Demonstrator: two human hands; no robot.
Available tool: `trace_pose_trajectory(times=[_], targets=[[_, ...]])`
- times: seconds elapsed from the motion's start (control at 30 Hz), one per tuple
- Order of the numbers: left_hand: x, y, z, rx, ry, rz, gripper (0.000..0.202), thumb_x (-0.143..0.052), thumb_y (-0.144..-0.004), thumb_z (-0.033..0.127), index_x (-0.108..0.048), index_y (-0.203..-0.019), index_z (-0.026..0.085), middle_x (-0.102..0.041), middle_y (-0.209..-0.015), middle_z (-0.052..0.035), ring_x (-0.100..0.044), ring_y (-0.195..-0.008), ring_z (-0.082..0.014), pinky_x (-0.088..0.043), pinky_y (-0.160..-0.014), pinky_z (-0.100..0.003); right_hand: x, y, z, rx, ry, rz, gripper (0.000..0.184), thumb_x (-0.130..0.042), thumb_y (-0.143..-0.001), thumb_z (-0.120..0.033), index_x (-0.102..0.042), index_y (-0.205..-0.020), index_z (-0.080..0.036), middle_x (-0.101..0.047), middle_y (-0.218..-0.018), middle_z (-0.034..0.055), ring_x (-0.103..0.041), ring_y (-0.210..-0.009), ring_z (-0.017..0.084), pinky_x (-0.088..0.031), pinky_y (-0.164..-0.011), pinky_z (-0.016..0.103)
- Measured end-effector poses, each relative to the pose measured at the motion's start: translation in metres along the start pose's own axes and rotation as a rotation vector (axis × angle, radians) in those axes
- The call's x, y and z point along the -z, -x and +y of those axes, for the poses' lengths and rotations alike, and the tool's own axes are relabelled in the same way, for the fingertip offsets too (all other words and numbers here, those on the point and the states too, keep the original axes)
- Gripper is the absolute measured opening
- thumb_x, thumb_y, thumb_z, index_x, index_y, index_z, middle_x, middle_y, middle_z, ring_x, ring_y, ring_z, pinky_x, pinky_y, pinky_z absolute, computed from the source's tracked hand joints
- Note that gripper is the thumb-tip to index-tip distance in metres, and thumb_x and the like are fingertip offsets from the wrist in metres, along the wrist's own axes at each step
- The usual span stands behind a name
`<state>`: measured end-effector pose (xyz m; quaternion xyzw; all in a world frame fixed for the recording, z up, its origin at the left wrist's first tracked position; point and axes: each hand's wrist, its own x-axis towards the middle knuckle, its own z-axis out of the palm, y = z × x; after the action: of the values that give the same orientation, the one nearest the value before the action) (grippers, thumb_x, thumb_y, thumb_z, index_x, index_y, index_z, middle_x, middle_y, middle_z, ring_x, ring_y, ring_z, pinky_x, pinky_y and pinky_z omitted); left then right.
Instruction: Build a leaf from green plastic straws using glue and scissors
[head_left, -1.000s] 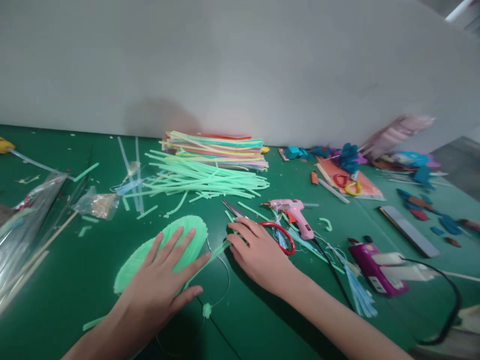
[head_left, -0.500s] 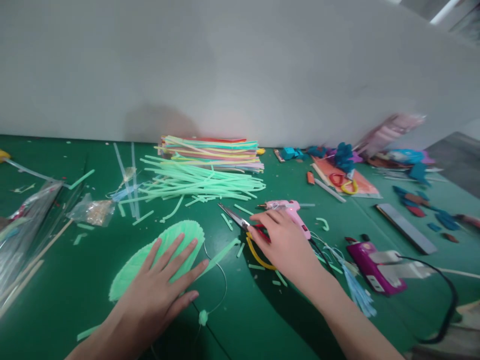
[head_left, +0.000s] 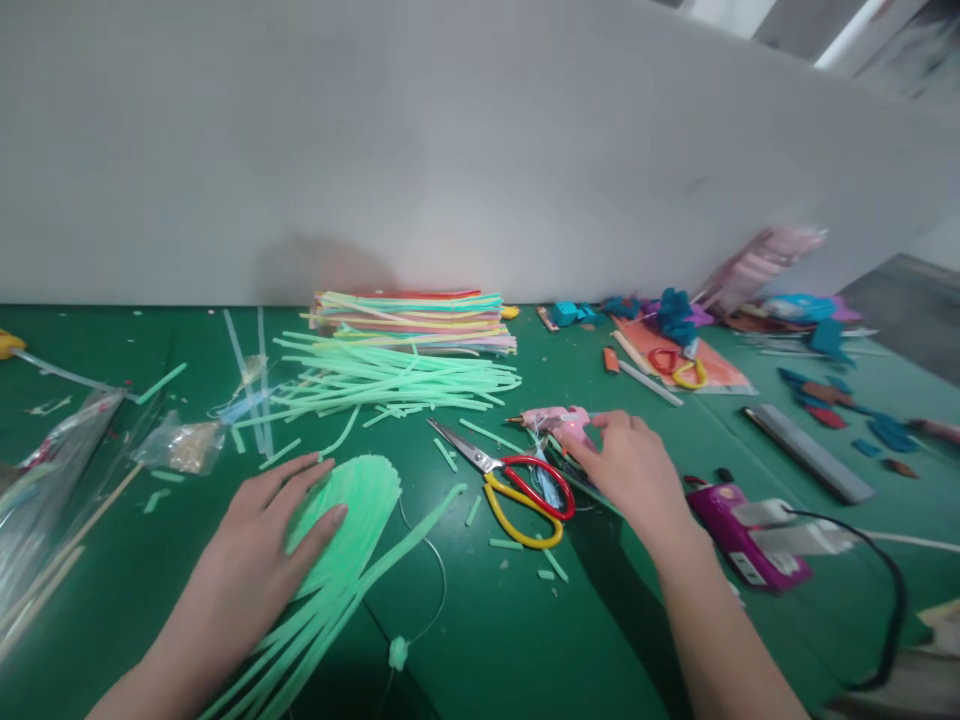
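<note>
Left hand rests, spread, on green piece; right hand curls at pink glue gun, hold unclear.

You can read no word, number, brand or sign anywhere on your bench. On the purple power block, a small pale patch with darker marks sits at the near end, but it is too small and blurred for you to tell whether those marks are print. You can make out no lettering on the visible part of the pink glue gun either.
</note>
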<state>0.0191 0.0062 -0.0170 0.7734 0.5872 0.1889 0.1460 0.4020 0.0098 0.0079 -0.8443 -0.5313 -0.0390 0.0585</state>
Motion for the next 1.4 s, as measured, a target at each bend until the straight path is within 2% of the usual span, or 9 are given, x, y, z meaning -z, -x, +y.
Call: trace_pose_trajectory(times=[0.13, 0.33, 0.57, 0.77, 0.9, 1.07, 1.17, 1.27, 1.4], targets=[[0.005, -0.023, 0.011, 0.163, 0.041, -0.148, 0.077, -0.048, -0.083, 0.071, -0.047, -0.141, 0.021, -0.057, -0.136, -0.0156, -0.049, -0.128, -0.0372, -0.042, -0.102, -0.057, -0.019, -0.003, 0.004, 0.047, 0.022, -0.089, 0.046, -0.060, -0.088, -0.053, -0.062, -0.100, -0.009, -0.067, -0.098, 0.0213, -0.063, -0.098, 0.036, -0.045, -0.074, 0.037], [0.007, -0.062, 0.023, 0.138, 0.034, -0.324, 0.091, -0.055, -0.076, 0.069, -0.040, -0.144, 0.010, -0.065, -0.112, -0.0171, -0.063, -0.105, -0.0372, -0.048, -0.082, -0.045, -0.019, -0.005, 0.003, 0.006, -0.057, -0.051, 0.029, -0.055, -0.088, -0.040, -0.064, -0.093, -0.013, -0.070, -0.092, 0.0170, -0.066, -0.089, 0.030, -0.043, -0.069, 0.033], [0.006, -0.078, 0.027, 0.160, 0.087, -0.425, 0.068, -0.063, -0.071, 0.053, -0.051, -0.127, 0.016, -0.065, -0.085, -0.0039, -0.063, -0.069, -0.0244, -0.041, -0.059, -0.032, -0.002, -0.004, -0.001, -0.178, -0.216, 0.102, 0.050, -0.056, -0.085, -0.054, -0.053, -0.114, -0.013, -0.070, -0.081, 0.0117, -0.067, -0.073, 0.028, -0.043, -0.060, 0.031], [0.029, -0.082, 0.032, 0.102, 0.241, -0.500, 0.037, -0.065, -0.073, 0.053, -0.062, -0.091, 0.021, -0.050, -0.069, 0.0031, -0.052, -0.065, -0.0187, -0.038, -0.058, -0.028, 0.005, 0.023, -0.033, 0.005, -0.484, 0.248, 0.042, -0.062, -0.078, -0.053, -0.060, -0.101, -0.018, -0.065, -0.071, 0.0049, -0.057, -0.060, 0.022, -0.042, -0.058, 0.030], [0.044, -0.079, 0.036, 0.068, 0.523, -0.537, 0.028, -0.067, -0.078, 0.048, -0.062, -0.091, 0.024, -0.051, -0.073, 0.0031, -0.046, -0.067, -0.0145, -0.036, -0.058, -0.025, 0.007, 0.047, -0.053, 0.155, -0.650, 0.247, 0.026, -0.064, -0.074, -0.041, -0.061, -0.088, -0.020, -0.056, -0.059, -0.0028, -0.046, -0.050, 0.015, -0.039, -0.050, 0.026], [0.049, -0.072, 0.038, 0.215, 0.735, -0.604, 0.032, -0.065, -0.082, 0.056, -0.059, -0.091, 0.025, -0.036, -0.062, 0.0072, -0.030, -0.055, -0.0099, -0.026, -0.047, -0.021, 0.004, 0.060, -0.063, 0.216, -0.801, 0.198, 0.020, -0.063, -0.071, -0.029, -0.061, -0.088, -0.020, -0.051, -0.056, -0.0072, -0.039, -0.045, 0.011, -0.034, -0.044, 0.023], [0.051, -0.072, 0.038, 0.264, 0.761, -0.597, 0.035, -0.065, -0.080, 0.059, -0.059, -0.093, 0.026, -0.039, -0.063, 0.0067, -0.036, -0.055, -0.0101, -0.030, -0.045, -0.019, 0.001, 0.061, -0.064, 0.231, -0.820, 0.172, 0.013, -0.063, -0.069, -0.027, -0.058, -0.079, -0.020, -0.048, -0.054, -0.0078, -0.038, -0.046, 0.010, -0.034, -0.044, 0.023], [0.052, -0.074, 0.037, 0.287, 0.793, -0.558, 0.034, -0.067, -0.079, 0.058, -0.059, -0.092, 0.027, -0.045, -0.062, 0.0065, -0.041, -0.052, -0.0097, -0.032, -0.043, -0.018, -0.002, 0.063, -0.065, 0.240, -0.830, 0.159, 0.015, -0.063, -0.069, -0.024, -0.060, -0.083, -0.019, -0.048, -0.055, -0.0080, -0.039, -0.047, 0.010, -0.034, -0.045, 0.023], [0.052, -0.075, 0.035, 0.333, 0.860, -0.503, 0.032, -0.071, -0.077, 0.054, -0.060, -0.092, 0.027, -0.045, -0.058, 0.0084, -0.040, -0.046, -0.0074, -0.029, -0.039, -0.017, -0.007, 0.065, -0.067, 0.249, -0.826, 0.149, 0.011, -0.062, -0.070, -0.023, -0.059, -0.080, -0.019, -0.050, -0.057, -0.0072, -0.040, -0.049, 0.010, -0.035, -0.048, 0.023]])
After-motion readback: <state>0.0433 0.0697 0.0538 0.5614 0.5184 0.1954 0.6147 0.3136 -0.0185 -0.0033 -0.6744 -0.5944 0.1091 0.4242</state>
